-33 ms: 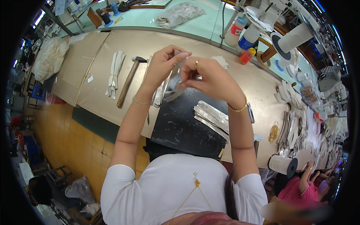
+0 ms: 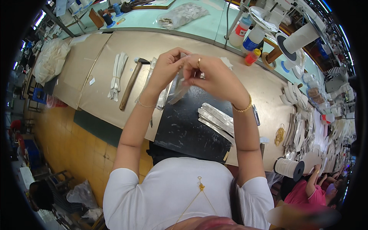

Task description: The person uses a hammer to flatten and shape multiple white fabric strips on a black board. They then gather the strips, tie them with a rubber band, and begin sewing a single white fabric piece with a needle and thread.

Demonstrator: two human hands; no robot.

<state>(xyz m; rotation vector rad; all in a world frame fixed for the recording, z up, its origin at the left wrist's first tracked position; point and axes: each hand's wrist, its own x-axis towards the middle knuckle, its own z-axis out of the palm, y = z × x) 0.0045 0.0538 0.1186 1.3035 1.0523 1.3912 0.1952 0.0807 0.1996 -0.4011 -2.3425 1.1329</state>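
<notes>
Clearly both hands, left hand and right hand, lift one silver strip above the black mat; fingers pinching its top end, so it hangs free at frame centre.

Wooden-handled hammer, white strips, glue bottles, thread spool, black mat
</notes>
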